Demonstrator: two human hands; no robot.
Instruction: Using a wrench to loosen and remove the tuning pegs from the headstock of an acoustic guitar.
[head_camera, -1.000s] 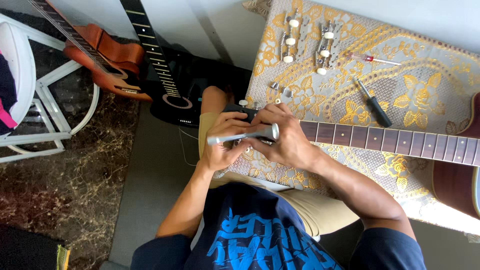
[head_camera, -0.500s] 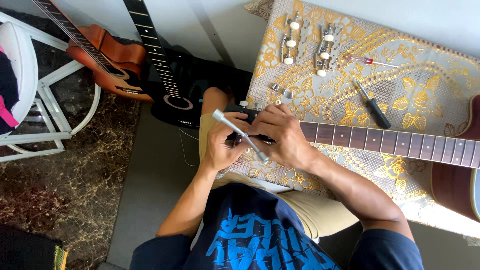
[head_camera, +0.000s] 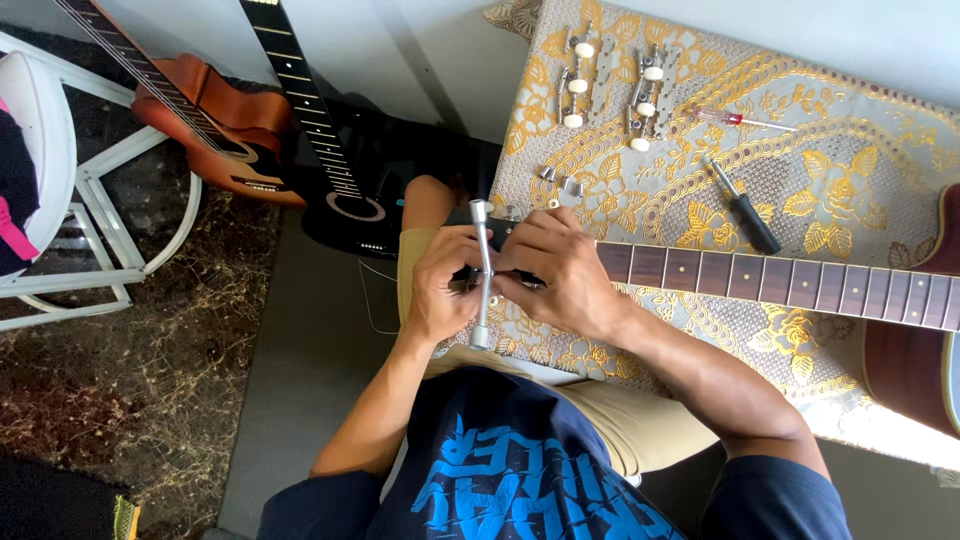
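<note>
Metal wrench (head_camera: 481, 275) is gripped tight in both left hand (head_camera: 440, 290) and right hand (head_camera: 556, 272) at the guitar headstock (head_camera: 500, 232); best kept square and turned slowly

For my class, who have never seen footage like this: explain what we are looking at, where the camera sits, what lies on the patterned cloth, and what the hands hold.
The camera is worn on a person's head and looks straight down at their own arms and lap. There is only this one view. The left hand and right hand meet at the head end of a guitar neck, which lies across a gold patterned cloth. Between them they grip a slim silver metal tool, standing roughly upright in the picture. On the cloth lie two strips of tuning pegs, a few small metal parts, a black-handled screwdriver and a smaller red-handled one. Two more guitars lie on the floor to the left, beside a white chair.
</note>
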